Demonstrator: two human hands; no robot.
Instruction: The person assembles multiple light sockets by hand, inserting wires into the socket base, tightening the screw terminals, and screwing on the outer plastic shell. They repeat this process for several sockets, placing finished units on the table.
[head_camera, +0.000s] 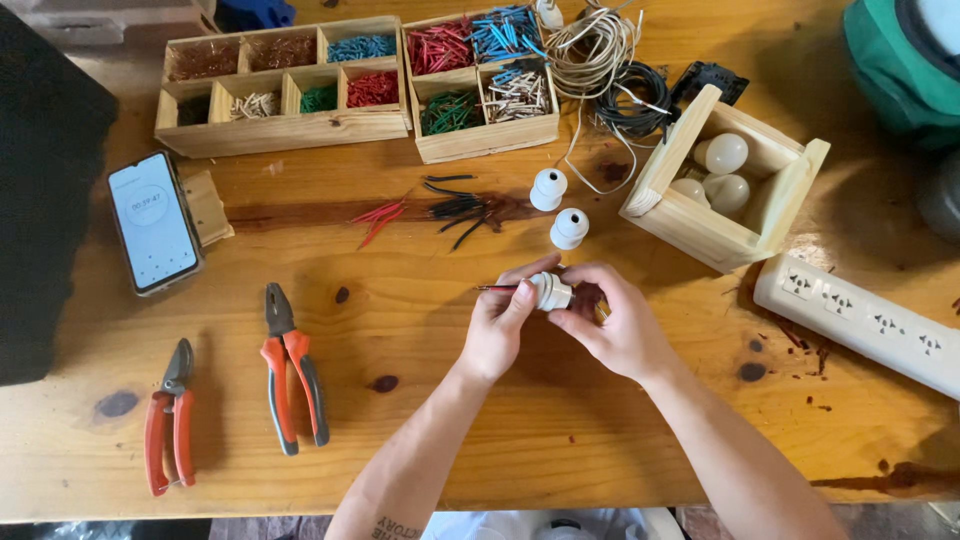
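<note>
Over the middle of the wooden table (560, 420), my left hand (503, 322) and my right hand (610, 322) both grip a white lamp socket (551, 291). A short red and black wire piece (496, 289) sticks out to the left of the socket, pinched by my left fingers. Two more white lamp sockets (548, 189) (569, 228) stand just beyond my hands. Loose red wire pieces (378, 215) and black wire pieces (458, 207) lie beside them.
Two divided wooden trays (290, 128) (480, 140) of coloured wire bits sit at the back, with cable coils (605, 60). A wooden box (700, 225) holds white bulbs. A white power strip (860, 320) lies right. Pliers (290, 365), cutters (170, 415) and a phone (152, 221) lie left.
</note>
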